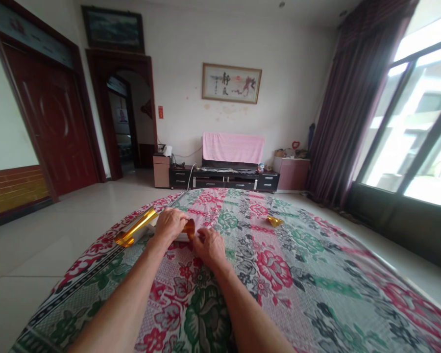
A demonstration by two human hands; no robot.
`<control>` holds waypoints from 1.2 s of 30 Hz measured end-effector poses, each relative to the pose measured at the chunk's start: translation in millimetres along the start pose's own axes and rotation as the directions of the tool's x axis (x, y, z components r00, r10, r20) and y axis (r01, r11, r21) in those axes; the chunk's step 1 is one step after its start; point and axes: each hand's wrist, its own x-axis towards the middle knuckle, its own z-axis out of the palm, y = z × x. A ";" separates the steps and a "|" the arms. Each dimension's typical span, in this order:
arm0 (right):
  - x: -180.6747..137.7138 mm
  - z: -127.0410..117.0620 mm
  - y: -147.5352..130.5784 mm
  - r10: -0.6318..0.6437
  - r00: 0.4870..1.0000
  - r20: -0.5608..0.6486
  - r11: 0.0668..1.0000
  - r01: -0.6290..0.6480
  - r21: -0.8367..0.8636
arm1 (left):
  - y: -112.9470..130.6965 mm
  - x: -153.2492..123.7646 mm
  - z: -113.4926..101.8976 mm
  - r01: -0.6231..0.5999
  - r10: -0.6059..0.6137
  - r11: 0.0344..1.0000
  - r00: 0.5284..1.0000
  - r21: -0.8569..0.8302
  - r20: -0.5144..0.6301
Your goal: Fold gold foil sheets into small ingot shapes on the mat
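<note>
My left hand (170,223) is curled over a small piece of gold foil paper (189,228) on a floral cloth (279,274). My right hand (209,246) pinches the same gold piece from the near side. The fingers of both hands are bent and pressed on it. To the left of my left hand lies a stack of gold foil sheets (135,228), with one curled end at its near tip. A small folded gold piece (275,221) lies apart on the cloth, to the right.
The cloth, in red, green and white flowers, covers a wide surface. Beyond it are a tiled floor (77,215), a low TV cabinet (235,179) draped in pink cloth, a dark wooden door (55,117) on the left, and curtained windows (411,122) on the right.
</note>
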 end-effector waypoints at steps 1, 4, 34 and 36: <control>-0.1 0.4 0.1 0.001 1.000 -0.008 0.999 -0.001 0.033 | 3.0 0.6 -0.9 -0.036 0.037 0.999 0.999 -0.024 0.027; 1.6 2.9 1.6 -0.004 1.000 -0.017 0.995 0.006 0.100 | 11.3 0.4 -3.1 -0.107 0.113 0.992 0.989 -0.069 0.091; 7.6 17.4 -0.9 -0.007 1.000 -0.009 0.970 0.009 0.243 | 4.9 2.2 -12.2 0.046 -0.131 0.984 0.837 -0.171 -0.532; 9.8 17.4 1.2 0.077 0.990 -0.115 0.927 -0.029 0.375 | 10.1 2.3 -14.3 0.062 -0.190 0.967 0.820 -0.247 -0.539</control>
